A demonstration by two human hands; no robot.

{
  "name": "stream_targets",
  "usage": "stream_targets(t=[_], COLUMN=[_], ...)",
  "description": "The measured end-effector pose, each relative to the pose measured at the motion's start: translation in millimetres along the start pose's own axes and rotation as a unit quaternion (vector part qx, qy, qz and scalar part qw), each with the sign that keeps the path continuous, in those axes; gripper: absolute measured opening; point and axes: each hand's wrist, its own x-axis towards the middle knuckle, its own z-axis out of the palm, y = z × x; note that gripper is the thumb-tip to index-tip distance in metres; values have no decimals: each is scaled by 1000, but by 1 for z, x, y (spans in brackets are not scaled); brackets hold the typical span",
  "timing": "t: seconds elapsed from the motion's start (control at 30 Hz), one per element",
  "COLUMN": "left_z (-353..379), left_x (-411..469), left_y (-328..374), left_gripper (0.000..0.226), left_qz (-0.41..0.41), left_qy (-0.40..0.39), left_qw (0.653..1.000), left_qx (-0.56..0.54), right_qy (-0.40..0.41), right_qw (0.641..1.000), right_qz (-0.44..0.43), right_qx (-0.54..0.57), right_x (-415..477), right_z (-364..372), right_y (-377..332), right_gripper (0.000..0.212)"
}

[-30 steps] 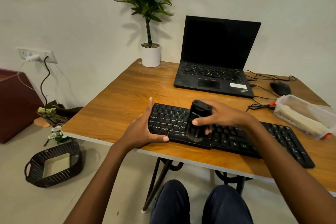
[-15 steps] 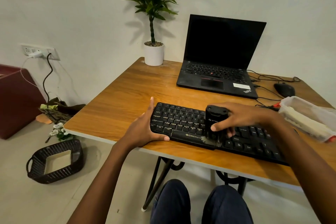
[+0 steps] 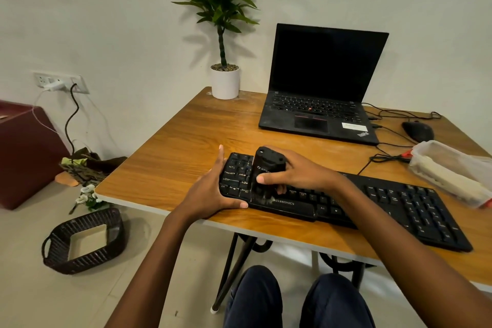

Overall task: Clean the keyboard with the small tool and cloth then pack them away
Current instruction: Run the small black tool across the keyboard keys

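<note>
A black keyboard [image 3: 394,205] lies along the front edge of the wooden desk [image 3: 186,146]. My left hand [image 3: 213,189] grips the keyboard's left end, thumb on the front edge and fingers up the side. My right hand [image 3: 295,170] grips a small black cleaning tool [image 3: 267,168], which stands upright with its brush end on the keys at the left part of the keyboard. A cloth lies inside the clear plastic box [image 3: 452,170] at the right.
An open black laptop [image 3: 319,93] stands behind the keyboard, with a mouse [image 3: 418,130] and cables to its right. A potted plant [image 3: 225,82] is at the desk's far corner. A dark woven basket [image 3: 82,242] sits on the floor at left.
My right hand has slid the tool leftward along the keys, from near the middle to the left part of the keyboard. My left hand keeps its grip on the left end.
</note>
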Motion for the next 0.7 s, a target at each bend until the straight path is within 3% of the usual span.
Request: stream_targets(t=[0.07, 0.2, 0.53, 0.6, 0.7], left_z=[0, 0, -2, -1, -1], left_x=[0, 0, 0, 1, 1], left_y=[1, -1, -2, -3, -4], left_gripper=[144, 141, 139, 137, 137], left_qz=[1, 0, -13, -13, -15], left_qy=[-1, -8, -8, -6, -4], left_qw=[1000, 1000, 999, 999, 999], left_qx=[0, -31, -43, -44, -36], right_qy=[-33, 13, -52, -26, -64], right_qw=[999, 999, 996, 994, 975], right_qz=[16, 16, 54, 81, 158], right_qx=[7, -29, -47, -64, -142], right_x=[-2, 4, 6, -2, -16], right_z=[-4, -10, -13, -23, -43], right_y=[-1, -2, -11, -10, -11], right_gripper=[23, 21, 24, 19, 20])
